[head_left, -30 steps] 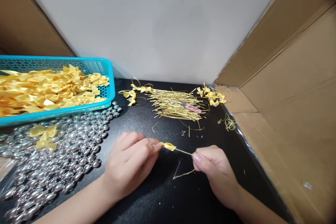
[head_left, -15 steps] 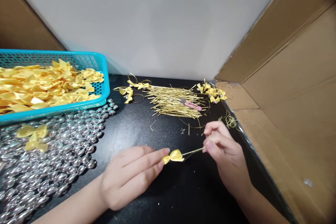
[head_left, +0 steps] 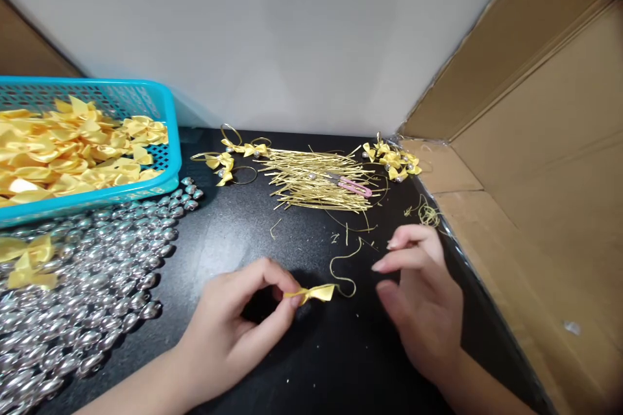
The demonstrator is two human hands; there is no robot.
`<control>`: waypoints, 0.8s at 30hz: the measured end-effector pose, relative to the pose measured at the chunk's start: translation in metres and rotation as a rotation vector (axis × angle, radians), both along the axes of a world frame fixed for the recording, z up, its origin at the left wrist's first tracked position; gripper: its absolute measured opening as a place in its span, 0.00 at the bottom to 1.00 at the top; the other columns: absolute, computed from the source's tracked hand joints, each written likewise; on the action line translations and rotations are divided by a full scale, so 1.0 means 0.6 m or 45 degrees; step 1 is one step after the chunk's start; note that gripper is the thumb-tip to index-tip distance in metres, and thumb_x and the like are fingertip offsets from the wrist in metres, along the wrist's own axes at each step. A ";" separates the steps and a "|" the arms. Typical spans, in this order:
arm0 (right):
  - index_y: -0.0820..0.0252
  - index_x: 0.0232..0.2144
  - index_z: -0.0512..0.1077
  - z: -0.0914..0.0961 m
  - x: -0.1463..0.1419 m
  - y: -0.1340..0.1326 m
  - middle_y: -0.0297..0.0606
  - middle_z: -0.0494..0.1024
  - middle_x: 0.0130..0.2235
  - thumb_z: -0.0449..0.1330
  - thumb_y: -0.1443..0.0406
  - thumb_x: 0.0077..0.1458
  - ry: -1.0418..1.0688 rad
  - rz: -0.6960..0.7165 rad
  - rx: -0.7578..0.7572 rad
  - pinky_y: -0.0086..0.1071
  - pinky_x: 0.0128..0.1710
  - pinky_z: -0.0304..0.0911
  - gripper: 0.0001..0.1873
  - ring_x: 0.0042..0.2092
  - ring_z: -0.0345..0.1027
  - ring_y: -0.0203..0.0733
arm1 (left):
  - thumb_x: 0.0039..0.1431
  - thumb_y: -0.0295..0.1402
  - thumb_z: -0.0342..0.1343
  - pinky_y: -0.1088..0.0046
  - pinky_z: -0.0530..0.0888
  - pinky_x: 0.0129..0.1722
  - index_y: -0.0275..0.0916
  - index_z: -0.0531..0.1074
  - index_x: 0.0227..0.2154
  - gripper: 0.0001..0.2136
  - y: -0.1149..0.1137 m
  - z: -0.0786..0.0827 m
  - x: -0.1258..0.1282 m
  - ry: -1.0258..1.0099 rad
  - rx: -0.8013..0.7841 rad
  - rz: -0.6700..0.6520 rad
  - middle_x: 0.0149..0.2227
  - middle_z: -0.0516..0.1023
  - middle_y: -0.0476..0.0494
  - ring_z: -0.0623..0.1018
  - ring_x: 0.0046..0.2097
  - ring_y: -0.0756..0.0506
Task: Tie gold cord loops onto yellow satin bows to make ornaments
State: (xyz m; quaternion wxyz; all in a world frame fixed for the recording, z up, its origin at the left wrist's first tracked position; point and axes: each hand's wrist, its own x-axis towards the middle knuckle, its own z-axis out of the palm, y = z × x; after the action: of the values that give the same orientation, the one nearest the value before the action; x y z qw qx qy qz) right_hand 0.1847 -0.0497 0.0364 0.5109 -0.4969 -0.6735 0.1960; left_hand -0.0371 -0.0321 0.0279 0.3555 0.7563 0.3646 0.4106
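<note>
**Bow pinched in left hand, cord end loose, right hand empty**

The left hand pinches one wing of a small yellow ribbon bow between thumb and forefinger, low over the black table. A thin gold cord curls away from the bow toward 1 o'clock; its free end lies slack. The right hand, at 3 o'clock from the bow, is spread and holds nothing, its fingertips near the cord but apart from it.

At 12 o'clock lies a heap of cut gold cords with pink scissors on top. Silver beads spread at 9 o'clock, below a blue basket of bows.

Judgement: the pinch should stay at the bow's knot, not the wing, so the bow cannot twist; the loose end is best caught close to its tip.
</note>
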 end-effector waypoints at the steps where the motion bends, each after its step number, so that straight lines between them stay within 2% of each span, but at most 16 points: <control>1: 0.53 0.34 0.71 0.001 -0.006 -0.003 0.38 0.63 0.40 0.60 0.67 0.52 -0.066 0.043 0.004 0.40 0.42 0.59 0.06 0.42 0.61 0.45 | 0.57 0.21 0.53 0.77 0.75 0.24 0.40 0.69 0.29 0.07 -0.002 0.001 0.003 0.005 -0.082 0.013 0.24 0.78 0.49 0.78 0.24 0.50; 4: 0.55 0.37 0.73 0.002 -0.026 -0.009 0.39 0.67 0.39 0.64 0.67 0.49 -0.253 0.135 0.022 0.41 0.43 0.59 0.10 0.41 0.63 0.45 | 0.58 0.24 0.53 0.78 0.73 0.21 0.40 0.69 0.27 0.06 -0.005 0.004 0.007 -0.007 -0.224 0.042 0.22 0.76 0.50 0.76 0.23 0.50; 6: 0.57 0.39 0.75 0.004 -0.034 -0.008 0.40 0.71 0.40 0.62 0.68 0.51 -0.268 0.219 -0.083 0.42 0.45 0.58 0.10 0.42 0.65 0.45 | 0.58 0.25 0.53 0.79 0.72 0.21 0.41 0.69 0.27 0.06 -0.006 0.004 0.008 -0.008 -0.267 0.035 0.21 0.75 0.51 0.75 0.22 0.51; 8: 0.58 0.37 0.76 0.006 -0.038 -0.004 0.38 0.75 0.38 0.57 0.69 0.56 -0.168 0.360 -0.286 0.41 0.45 0.58 0.08 0.41 0.67 0.42 | 0.60 0.26 0.52 0.78 0.72 0.21 0.41 0.67 0.27 0.07 -0.006 0.001 0.007 -0.008 -0.299 0.012 0.22 0.74 0.51 0.74 0.23 0.51; 10: 0.57 0.31 0.76 0.008 -0.038 0.001 0.35 0.77 0.33 0.54 0.69 0.59 -0.029 0.478 -0.498 0.38 0.43 0.59 0.11 0.38 0.69 0.39 | 0.61 0.26 0.50 0.78 0.71 0.23 0.42 0.66 0.29 0.06 -0.007 -0.005 0.006 -0.007 -0.337 -0.017 0.23 0.72 0.52 0.73 0.24 0.51; 12: 0.58 0.27 0.76 0.008 -0.038 0.005 0.34 0.78 0.31 0.54 0.69 0.58 0.106 0.539 -0.651 0.35 0.41 0.60 0.13 0.35 0.70 0.37 | 0.63 0.26 0.49 0.77 0.71 0.23 0.43 0.64 0.32 0.05 -0.008 -0.012 0.006 -0.024 -0.360 -0.043 0.24 0.71 0.52 0.73 0.25 0.50; 15: 0.60 0.25 0.76 0.005 -0.039 0.007 0.36 0.78 0.30 0.55 0.69 0.56 0.264 0.576 -0.803 0.31 0.37 0.63 0.11 0.34 0.71 0.37 | 0.64 0.26 0.47 0.77 0.71 0.24 0.44 0.62 0.36 0.05 -0.009 -0.019 0.007 -0.051 -0.324 -0.088 0.26 0.70 0.52 0.72 0.26 0.51; 19: 0.61 0.22 0.75 0.000 -0.044 0.005 0.34 0.77 0.27 0.57 0.71 0.52 0.240 0.529 -0.876 0.28 0.34 0.63 0.10 0.31 0.70 0.35 | 0.64 0.24 0.47 0.77 0.69 0.23 0.44 0.62 0.36 0.06 -0.011 -0.021 0.008 -0.003 -0.227 -0.103 0.27 0.71 0.51 0.73 0.27 0.50; 24: 0.60 0.22 0.73 0.001 -0.048 0.001 0.33 0.75 0.27 0.57 0.72 0.53 0.156 0.531 -0.818 0.28 0.33 0.63 0.10 0.30 0.69 0.35 | 0.63 0.23 0.48 0.76 0.71 0.24 0.44 0.64 0.34 0.07 -0.011 -0.026 0.007 0.020 -0.167 -0.112 0.26 0.73 0.52 0.74 0.26 0.50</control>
State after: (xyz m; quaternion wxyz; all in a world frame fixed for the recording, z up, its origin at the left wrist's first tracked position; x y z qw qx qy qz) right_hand 0.1561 -0.0490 0.0371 0.3177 -0.4713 -0.6329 0.5258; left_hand -0.0330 -0.0388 0.0125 0.4192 0.7499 0.3599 0.3639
